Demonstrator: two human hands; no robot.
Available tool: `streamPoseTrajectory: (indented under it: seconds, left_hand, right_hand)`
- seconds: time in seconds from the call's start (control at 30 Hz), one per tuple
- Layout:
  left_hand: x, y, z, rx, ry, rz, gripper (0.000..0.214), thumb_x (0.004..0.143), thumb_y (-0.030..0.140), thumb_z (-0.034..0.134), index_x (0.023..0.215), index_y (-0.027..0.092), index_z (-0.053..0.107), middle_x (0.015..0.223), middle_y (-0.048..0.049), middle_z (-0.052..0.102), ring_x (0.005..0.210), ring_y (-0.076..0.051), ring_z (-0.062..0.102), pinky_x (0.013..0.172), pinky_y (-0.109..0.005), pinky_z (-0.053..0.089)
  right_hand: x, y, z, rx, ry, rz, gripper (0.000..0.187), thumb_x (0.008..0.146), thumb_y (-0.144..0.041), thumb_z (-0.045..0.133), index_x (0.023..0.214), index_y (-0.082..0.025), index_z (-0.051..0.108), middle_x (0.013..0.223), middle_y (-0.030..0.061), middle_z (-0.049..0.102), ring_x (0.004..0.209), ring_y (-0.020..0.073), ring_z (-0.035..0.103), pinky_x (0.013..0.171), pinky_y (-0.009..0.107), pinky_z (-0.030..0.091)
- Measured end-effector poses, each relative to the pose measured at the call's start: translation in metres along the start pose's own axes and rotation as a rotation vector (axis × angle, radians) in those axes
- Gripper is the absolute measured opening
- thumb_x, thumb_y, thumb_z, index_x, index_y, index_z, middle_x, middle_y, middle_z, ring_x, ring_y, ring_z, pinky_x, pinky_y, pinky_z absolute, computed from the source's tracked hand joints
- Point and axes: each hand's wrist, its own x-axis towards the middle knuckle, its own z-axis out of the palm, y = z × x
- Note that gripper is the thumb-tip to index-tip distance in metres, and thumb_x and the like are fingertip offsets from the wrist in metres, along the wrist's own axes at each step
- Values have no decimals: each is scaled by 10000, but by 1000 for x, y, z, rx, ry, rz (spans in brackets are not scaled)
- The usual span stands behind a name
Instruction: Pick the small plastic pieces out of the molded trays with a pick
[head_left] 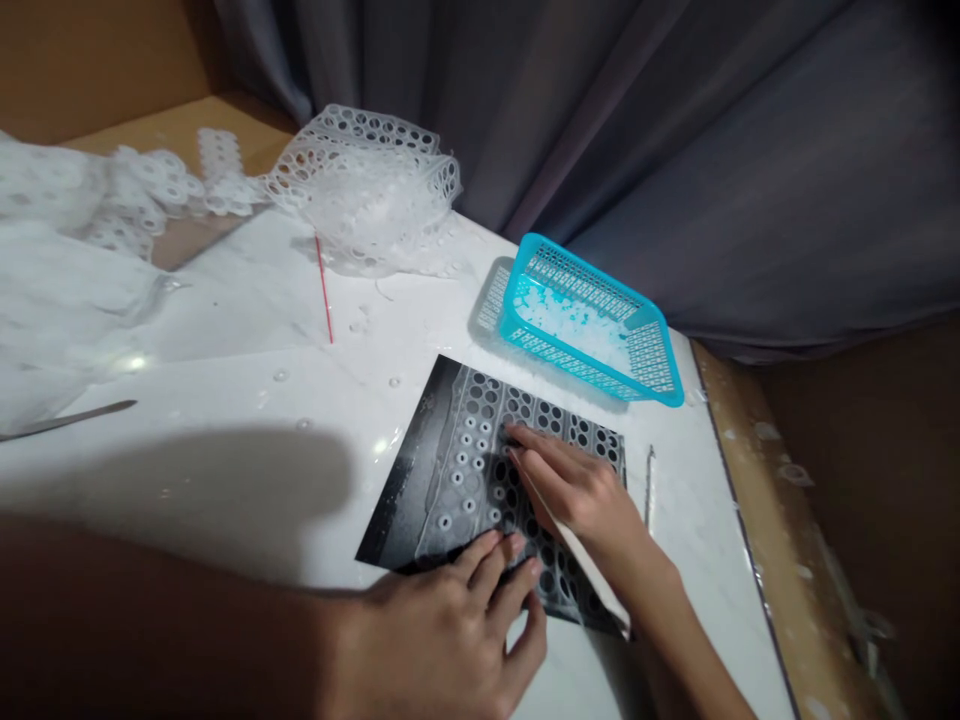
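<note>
A clear plastic sheet (pixel 465 470) punched with rows of small rings lies on a black mat (pixel 397 500) on the white table. My left hand (pixel 450 630) rests flat on the sheet's near edge, fingers stretched out and holding it down. My right hand (pixel 577 490) is closed round a thin pale stick-like tool (pixel 570 535), with its fingertips pressed on the sheet near the middle rows.
A turquoise plastic basket (pixel 660 390) holding small clear pieces stands just beyond the mat. Heaps of perforated white sheet (pixel 367 190) lie at the back left. A red stick (pixel 324 290), a metal blade (pixel 75 418) and a thin rod (pixel 649 485) lie on the table (pixel 247 420). The table's edge runs along the right.
</note>
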Motion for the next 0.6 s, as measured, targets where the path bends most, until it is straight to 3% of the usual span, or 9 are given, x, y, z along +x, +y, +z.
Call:
streamPoseTrajectory:
  seconds: [0.17, 0.4, 0.5, 0.6]
  left_hand:
    - [2, 0, -2, 6, -6, -7, 492, 1076, 399, 501, 1373, 50, 679, 1396, -228, 709, 1245, -383, 724, 1084, -505, 519]
    - [1, 0, -1, 2, -28, 1, 504, 1085, 389, 488, 1419, 49, 651, 1434, -207, 691, 1303, -383, 691, 1120, -500, 507]
    - [-1, 1, -1, 1, -34, 16, 529, 1079, 388, 480, 1432, 26, 634, 1448, -232, 673, 1313, -402, 681, 1124, -515, 502]
    - [-1, 1, -2, 0, -35, 22, 539, 1077, 395, 477, 1428, 18, 634, 1445, -244, 670, 1302, -408, 687, 1120, -521, 501]
  right_hand:
    - [1, 2, 12, 116, 184, 92, 200, 1032, -65, 596, 1150, -204, 679, 1333, 125, 773, 1094, 260, 809, 848, 367, 690]
    - [16, 1, 0, 369, 194, 349, 136, 1045, -188, 633, 1093, -257, 740, 1195, 44, 826, 1028, 240, 822, 885, 365, 655]
    - [24, 2, -3, 471, 224, 460, 95, 1021, -249, 684, 950, -243, 746, 1146, 57, 836, 999, 260, 822, 845, 375, 644]
    - [33, 6, -4, 621, 297, 579, 216, 981, -302, 750, 787, -220, 704, 1021, 88, 846, 991, 288, 819, 802, 375, 639]
